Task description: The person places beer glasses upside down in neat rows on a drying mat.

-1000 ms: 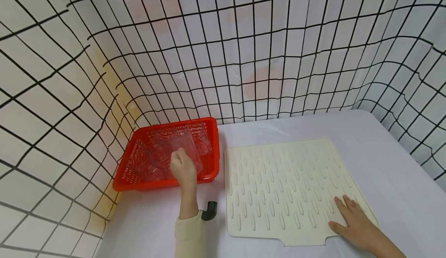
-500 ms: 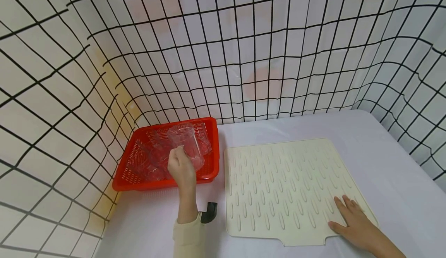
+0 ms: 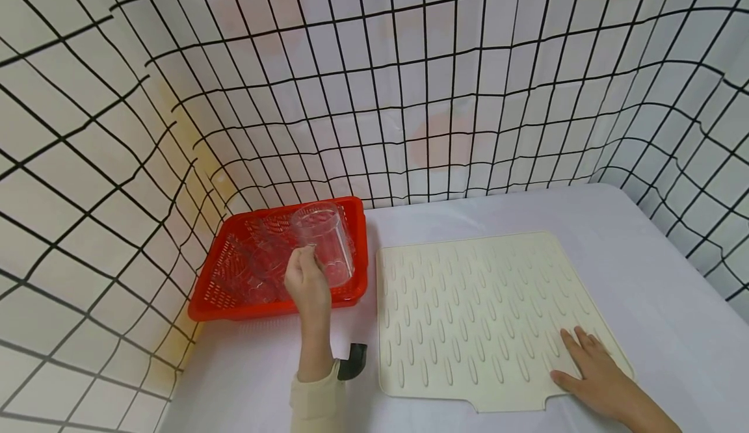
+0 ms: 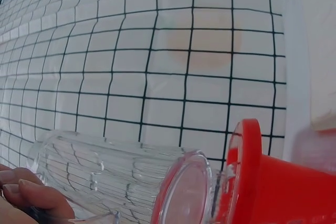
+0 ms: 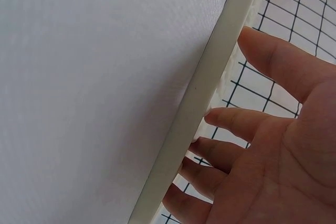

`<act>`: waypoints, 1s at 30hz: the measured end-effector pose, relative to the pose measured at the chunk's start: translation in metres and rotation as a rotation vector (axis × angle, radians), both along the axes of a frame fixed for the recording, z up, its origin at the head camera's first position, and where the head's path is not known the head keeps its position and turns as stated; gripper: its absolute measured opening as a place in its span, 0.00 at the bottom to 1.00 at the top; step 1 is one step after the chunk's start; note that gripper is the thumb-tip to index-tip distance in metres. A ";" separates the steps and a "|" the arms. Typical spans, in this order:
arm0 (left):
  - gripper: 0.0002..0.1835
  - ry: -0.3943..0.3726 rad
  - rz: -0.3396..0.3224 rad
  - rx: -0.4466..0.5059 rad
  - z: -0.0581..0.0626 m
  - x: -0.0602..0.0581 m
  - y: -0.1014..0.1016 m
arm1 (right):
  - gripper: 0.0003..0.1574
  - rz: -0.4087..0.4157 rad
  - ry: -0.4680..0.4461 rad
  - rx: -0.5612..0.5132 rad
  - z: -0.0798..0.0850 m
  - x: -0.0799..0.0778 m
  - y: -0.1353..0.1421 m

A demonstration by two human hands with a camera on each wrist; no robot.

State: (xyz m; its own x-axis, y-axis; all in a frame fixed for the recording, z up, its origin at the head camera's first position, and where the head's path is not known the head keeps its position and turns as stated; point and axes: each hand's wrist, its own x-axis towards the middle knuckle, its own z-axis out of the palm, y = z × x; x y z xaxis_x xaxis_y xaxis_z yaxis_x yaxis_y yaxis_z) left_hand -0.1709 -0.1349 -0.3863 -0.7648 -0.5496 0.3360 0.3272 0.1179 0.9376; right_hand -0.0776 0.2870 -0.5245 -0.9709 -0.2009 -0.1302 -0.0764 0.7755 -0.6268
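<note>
My left hand (image 3: 307,283) grips a clear mug (image 3: 335,251) by its handle, over the right part of a red basket (image 3: 205,306). The mug stands nearly upright, mouth tilted slightly away. In the left wrist view the fingers (image 4: 39,198) curl at the handle, and the mug's round base (image 4: 184,195) is close to the basket's red rim. My right hand (image 3: 599,378) rests with spread fingers on the near right corner of a cream ribbed mat (image 3: 468,316). The right wrist view shows those fingertips along the mat's edge (image 5: 194,95).
More clear pieces (image 3: 257,270) lie in the basket, partly hidden by the hand. Black wire grid (image 3: 427,101) rises along the back and both sides. A white cloth (image 3: 661,277) covers the table. A black wrist fitting (image 3: 354,361) sticks out from the left sleeve.
The left hand has raised the mug within the basket area and turned it more upright. The mug has shifted slightly right. The right hand stays on the mat.
</note>
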 end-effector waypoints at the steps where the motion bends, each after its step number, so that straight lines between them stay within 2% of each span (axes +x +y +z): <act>1: 0.21 0.005 -0.007 0.002 0.000 0.000 0.001 | 0.54 0.000 0.002 0.003 0.000 0.000 0.000; 17: 0.23 0.069 -0.091 -0.004 -0.003 0.003 0.013 | 0.54 0.000 -0.015 0.008 -0.001 0.000 0.001; 25: 0.20 0.118 -0.245 0.104 -0.004 0.003 0.018 | 0.54 -0.003 -0.005 0.004 -0.001 -0.001 0.001; 30: 0.20 0.106 -0.319 0.132 -0.006 0.002 0.021 | 0.54 -0.002 -0.006 0.010 -0.001 0.000 0.001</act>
State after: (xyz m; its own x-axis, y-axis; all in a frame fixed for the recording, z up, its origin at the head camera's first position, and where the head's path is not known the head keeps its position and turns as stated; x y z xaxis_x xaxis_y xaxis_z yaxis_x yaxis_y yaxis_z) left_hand -0.1686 -0.1144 -0.3928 -0.8697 -0.3332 0.3641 0.4237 -0.1257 0.8970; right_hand -0.0778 0.2883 -0.5254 -0.9705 -0.1977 -0.1382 -0.0712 0.7821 -0.6191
